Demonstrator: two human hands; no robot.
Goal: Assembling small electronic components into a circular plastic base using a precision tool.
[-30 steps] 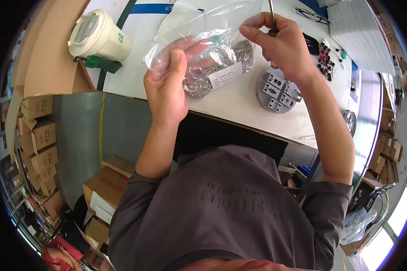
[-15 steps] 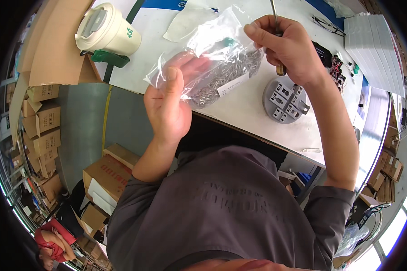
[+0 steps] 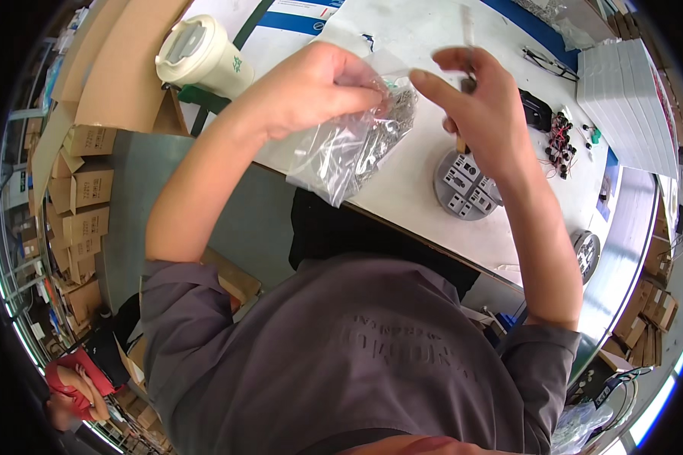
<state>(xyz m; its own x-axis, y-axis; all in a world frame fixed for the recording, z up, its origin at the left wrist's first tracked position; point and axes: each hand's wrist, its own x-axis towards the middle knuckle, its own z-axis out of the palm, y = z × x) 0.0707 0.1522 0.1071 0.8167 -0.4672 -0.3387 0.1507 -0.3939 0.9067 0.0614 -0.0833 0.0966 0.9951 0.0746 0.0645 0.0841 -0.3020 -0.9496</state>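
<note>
My left hand [image 3: 311,91] pinches the top of a clear plastic bag [image 3: 349,148] holding several small metal parts, and the bag hangs over the white table's near edge. My right hand [image 3: 478,106] is beside the bag's mouth, its index finger pointing toward it, while its other fingers hold a thin stick-like tool [image 3: 463,83]. Below the right hand a round grey fixture [image 3: 467,189] with several small slots rests on the table [image 3: 402,212].
A cream lidded cup [image 3: 201,53] stands at the far left of the table beside brown cardboard [image 3: 114,76]. Small red and black parts [image 3: 561,136], a white tray [image 3: 622,98] and a second round fixture [image 3: 588,254] lie to the right. Stacked cartons [image 3: 83,205] fill the floor at left.
My left hand turned over and lifted the bag by its top, so the bag now hangs. My right hand moved in toward the bag's mouth.
</note>
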